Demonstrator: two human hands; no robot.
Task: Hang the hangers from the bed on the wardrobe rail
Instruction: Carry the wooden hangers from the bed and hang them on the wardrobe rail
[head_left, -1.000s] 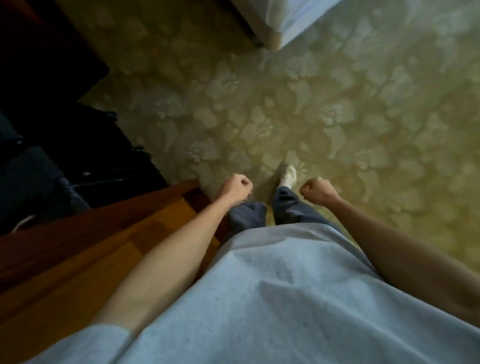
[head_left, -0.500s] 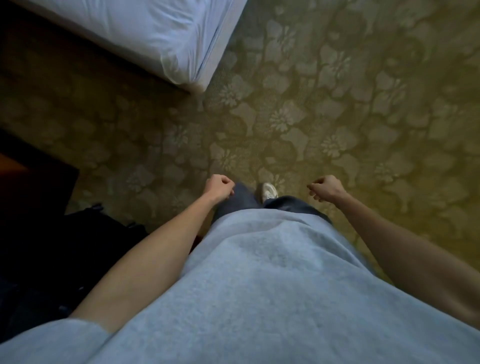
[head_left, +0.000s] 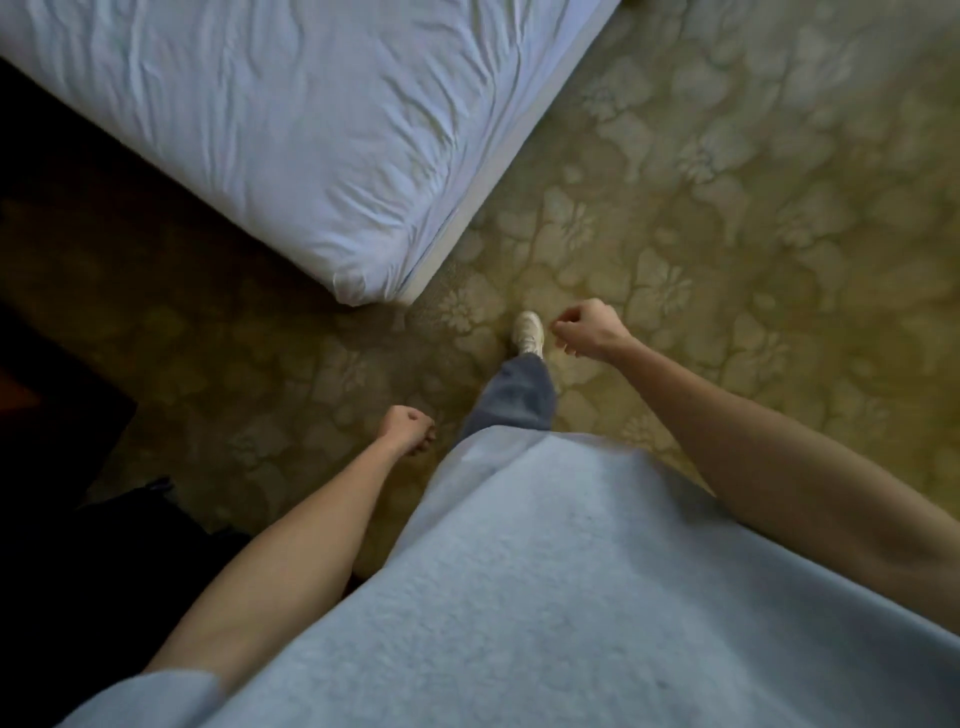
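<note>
The bed (head_left: 291, 130), covered in a wrinkled pale blue sheet, fills the upper left, its corner pointing toward me. No hanger shows on the visible part of it, and the wardrobe rail is out of view. My left hand (head_left: 408, 430) hangs low at my side as an empty fist. My right hand (head_left: 587, 330) swings forward beside my shoe, fingers curled in and holding nothing.
Patterned olive-green carpet (head_left: 727, 218) spreads to the right and ahead. My white shoe (head_left: 528, 332) steps just right of the bed corner. A dark bag or piece of furniture (head_left: 67, 467) sits in shadow at the lower left.
The view has swung from the wooden furniture and dark bags toward the bed, which now looms much larger and closer. My right hand swung forward and my left dropped back as I walk.
</note>
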